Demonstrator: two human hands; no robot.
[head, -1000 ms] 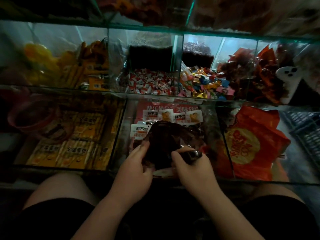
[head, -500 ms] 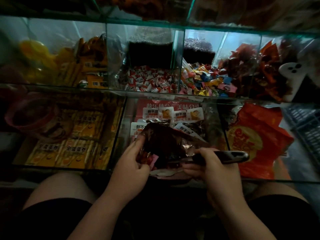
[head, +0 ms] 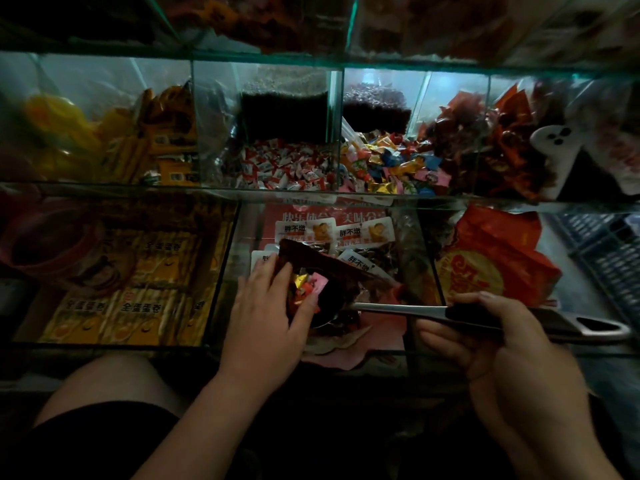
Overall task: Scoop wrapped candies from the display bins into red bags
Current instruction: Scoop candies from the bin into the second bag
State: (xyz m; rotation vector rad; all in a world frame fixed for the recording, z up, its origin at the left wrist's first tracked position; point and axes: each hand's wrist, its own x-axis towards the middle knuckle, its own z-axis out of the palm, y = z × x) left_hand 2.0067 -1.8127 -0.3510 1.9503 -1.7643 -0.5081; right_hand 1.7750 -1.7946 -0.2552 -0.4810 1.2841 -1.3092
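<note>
Item: bag. Dark red glossy film, creased, lying tilted over the middle front bin with its mouth turned toward the person. The left hand pinches the mouth's left edge, fingers on the upper lip and thumb below, and holds it agape. In the mouth lies a small heap of candies in pink, gold and red wrappers.

Item: scoop. Steel shaft, black handle with a slot at its end, lying nearly level. Its bowl is at the bag's mouth, in shadow, contents not discernible. The right hand is wrapped round the black handle.

Supply: mixed bin in the back row, right of centre, holding wrappers of many colours. Next to it on the left is the red-and-white bin.

Stock: spare bags, red with a round gold print, stacked in the front right bin just beside the scoop's handle.

Edges: a glass shelf edge runs across between the back and front rows, above the bag. The scoop's shaft crosses over the right divider. Both forearms come in over the front rim.

Underlay: white-labelled packets beneath the bag.

Neighbours: yellow packets front left; blue basket far right.
</note>
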